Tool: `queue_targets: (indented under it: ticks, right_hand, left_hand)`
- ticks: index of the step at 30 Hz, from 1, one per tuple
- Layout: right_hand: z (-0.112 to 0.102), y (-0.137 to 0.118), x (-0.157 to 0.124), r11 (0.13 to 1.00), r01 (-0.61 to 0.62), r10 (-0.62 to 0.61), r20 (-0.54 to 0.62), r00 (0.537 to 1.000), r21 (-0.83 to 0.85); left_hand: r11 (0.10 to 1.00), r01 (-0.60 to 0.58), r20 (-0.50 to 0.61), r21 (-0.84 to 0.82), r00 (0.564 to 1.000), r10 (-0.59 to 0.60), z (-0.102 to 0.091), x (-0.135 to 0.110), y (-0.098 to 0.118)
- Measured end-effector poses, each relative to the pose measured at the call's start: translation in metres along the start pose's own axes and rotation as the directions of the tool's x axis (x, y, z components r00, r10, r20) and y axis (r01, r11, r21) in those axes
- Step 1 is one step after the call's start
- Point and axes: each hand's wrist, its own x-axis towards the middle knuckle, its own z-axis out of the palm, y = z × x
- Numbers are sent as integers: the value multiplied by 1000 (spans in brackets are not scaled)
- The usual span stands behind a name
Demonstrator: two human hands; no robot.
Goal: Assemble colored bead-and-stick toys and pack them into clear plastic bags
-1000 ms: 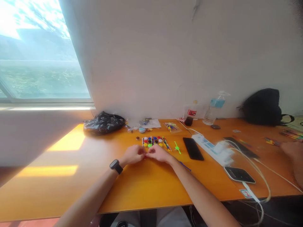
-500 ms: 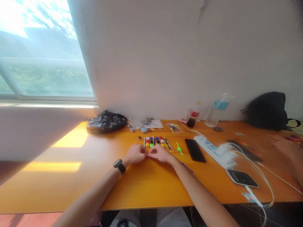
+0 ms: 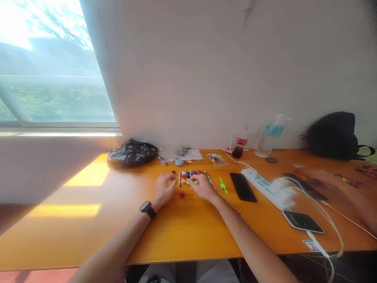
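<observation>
Head view, L hand point(image 3: 164, 188): reaching fwd to the left edge of the coloured discs point(image 3: 190, 175); grip loosely curled, fingertips by the discs. I can't tell if it's pinching anything.
Head view, R hand point(image 3: 203, 188): resting over the right part of the discs; grip half closed, fingers down on them. I can't tell what, if anything, it's holding.
Change: 1 s ago both hands were pinched together nearer me; now they're splitting apart & moving fwd.
Red piece point(image 3: 182, 194): lying on the tabletop point(image 3: 182, 236) btwn the hands, touching neither. Looks let go, so I'm judging that bit done w/.
Nearby: green piece point(image 3: 223, 184) & black phone point(image 3: 243, 187) just right of R hand; co-worker's hand point(image 3: 338, 188) blurring at far right.
</observation>
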Motion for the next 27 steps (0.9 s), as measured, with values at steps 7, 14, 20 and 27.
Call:
queue_targets:
  ticks: [7,14,20,27]
  right_hand:
    - [3,-21,-10,998,-42,42,16,999,-38]
    - [6,-6,-5,995,-25,14,-103,995,-97]
    - [6,-5,-9,996,85,-83,-78,994,26]
    - [2,-2,-5,995,74,-65,-120,991,65]
  left_hand:
    - [994,112,-105,-21,988,-113,-1,4,-8]
    - [990,126,-199,-67,970,-137,-6,13,-20]
    - [968,227,-208,-104,947,-245,-21,28,-45]
    - [979,135,61,152,987,-146,-15,20,-45]
